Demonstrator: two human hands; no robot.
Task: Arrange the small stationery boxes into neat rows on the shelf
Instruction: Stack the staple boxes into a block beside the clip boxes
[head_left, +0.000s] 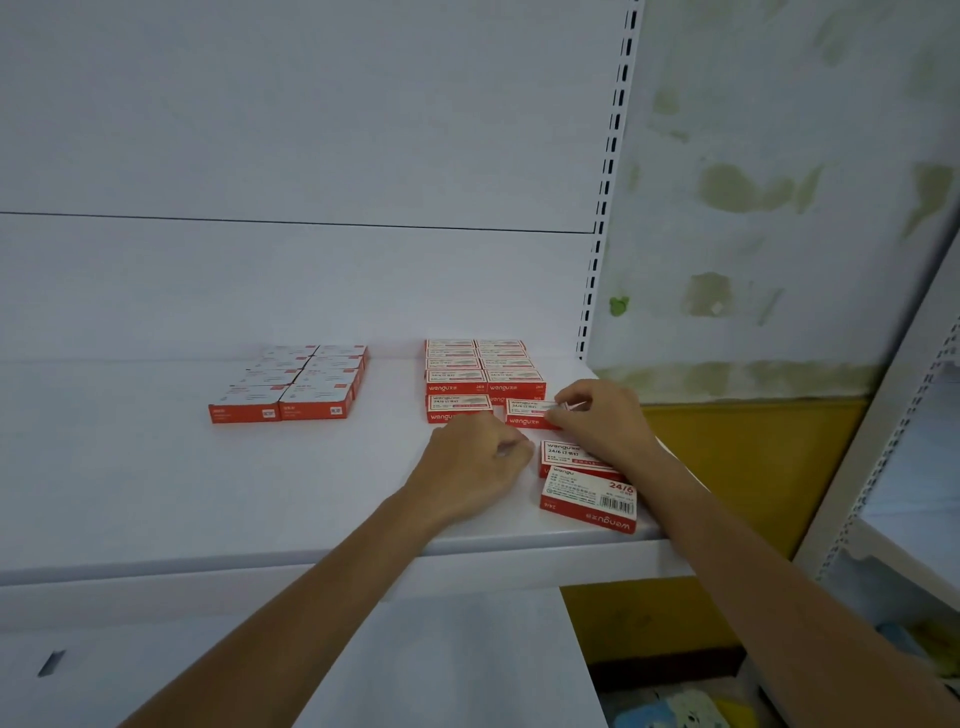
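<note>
Small red-and-white staple boxes lie on a white shelf (260, 493). A tidy two-column block of boxes (483, 371) sits at the back right, with one more box (457, 408) in front of its left column. My right hand (602, 421) pinches a box (527, 414) beside that one, in front of the right column. My left hand (472, 462) rests on the shelf just left of it, fingers curled, holding nothing I can see. Two loose boxes lie near the front edge, one upright-facing (563, 456) and one turned around (589, 499).
A second two-column block of orange boxes (296, 384) lies further left on the shelf. The shelf's slotted upright (605, 197) bounds the right end. A stained wall (779, 208) and another white rack (904, 441) stand to the right. A lower shelf (441, 665) shows below.
</note>
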